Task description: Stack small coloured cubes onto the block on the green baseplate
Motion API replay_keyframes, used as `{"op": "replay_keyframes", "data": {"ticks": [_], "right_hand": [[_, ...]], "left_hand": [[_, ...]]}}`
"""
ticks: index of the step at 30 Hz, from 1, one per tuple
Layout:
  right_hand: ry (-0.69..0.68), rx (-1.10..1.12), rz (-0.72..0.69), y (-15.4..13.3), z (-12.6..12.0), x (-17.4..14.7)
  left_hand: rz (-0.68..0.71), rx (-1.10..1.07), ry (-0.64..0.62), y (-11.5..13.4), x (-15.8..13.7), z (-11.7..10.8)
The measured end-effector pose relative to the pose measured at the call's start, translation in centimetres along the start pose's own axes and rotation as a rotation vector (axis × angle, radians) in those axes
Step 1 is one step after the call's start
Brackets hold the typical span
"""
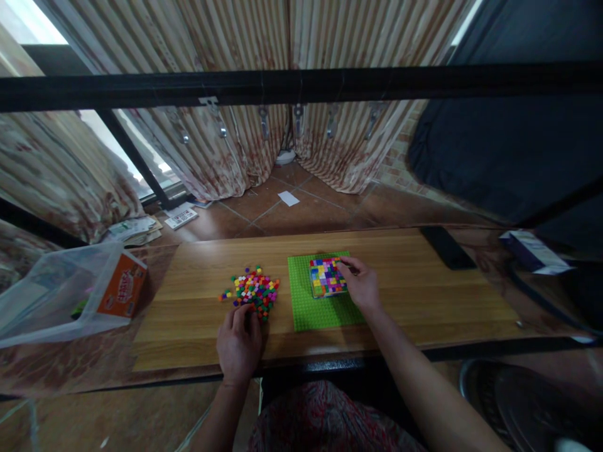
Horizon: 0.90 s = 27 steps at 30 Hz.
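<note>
Striped curtains (226,50), brown tiled floor (315,210), bright window (28,19) left.

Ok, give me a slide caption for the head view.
Left hand at a heap of colorful cubes, right hand at a multicolored mosaic on a green studded baseplate.

**Mixed Brights over Green**

Loose cubes (257,285): mixed in red, yellow, green, blue, orange, pink, white. Cube block (326,276): chequered in purple, yellow, blue, pink, orange. Baseplate (306,316): coloured bright green. Tabletop (198,270): grained in yellow-brown. Curtains (235,37): striped in cream and brown, marked with reddish motifs. Garment (325,411): patterned in red and grey swirls.
</note>
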State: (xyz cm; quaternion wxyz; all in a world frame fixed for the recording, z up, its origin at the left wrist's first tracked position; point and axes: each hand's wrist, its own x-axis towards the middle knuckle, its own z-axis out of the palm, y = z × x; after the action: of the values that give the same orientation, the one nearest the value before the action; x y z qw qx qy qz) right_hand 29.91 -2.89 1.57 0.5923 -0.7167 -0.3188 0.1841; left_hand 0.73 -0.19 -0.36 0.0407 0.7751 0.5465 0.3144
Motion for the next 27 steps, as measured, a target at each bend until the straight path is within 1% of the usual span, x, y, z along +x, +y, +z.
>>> {"op": "replay_keyframes", "data": {"ticks": [7, 10, 14, 16, 19, 23, 26, 27], "right_hand": [[-0.007, -0.005, -0.024, -0.1, -0.5, 0.1], [0.031, 0.016, -0.020, -0.5, -1.2, 0.0], [0.111, 0.043, -0.054, -2.4, -2.0, -0.9], [0.098, 0.051, -0.089, -3.6, -1.9, -1.9], [0.003, 0.041, -0.138, -5.1, -1.0, -4.1], [-0.274, -0.015, -0.249, -5.6, 1.4, -7.9], [-0.491, -0.090, -0.314, -5.0, 3.6, -10.5], [-0.545, -0.118, -0.330, -4.6, 4.3, -11.2]], "left_hand": [[0.024, 0.008, 0.009, 0.0, 0.1, 0.0], [0.027, 0.021, 0.020, -0.1, 0.0, 0.1], [0.021, 0.002, 0.019, -0.1, 0.0, 0.2], [0.012, -0.005, 0.011, 0.0, -0.1, 0.1], [-0.008, -0.016, -0.003, 0.2, -0.1, 0.0], [-0.035, -0.025, -0.013, 0.4, -0.2, 0.0], [-0.041, -0.025, -0.022, 0.3, -0.2, 0.0], [-0.041, -0.026, -0.025, 0.3, -0.2, 0.0]]}}
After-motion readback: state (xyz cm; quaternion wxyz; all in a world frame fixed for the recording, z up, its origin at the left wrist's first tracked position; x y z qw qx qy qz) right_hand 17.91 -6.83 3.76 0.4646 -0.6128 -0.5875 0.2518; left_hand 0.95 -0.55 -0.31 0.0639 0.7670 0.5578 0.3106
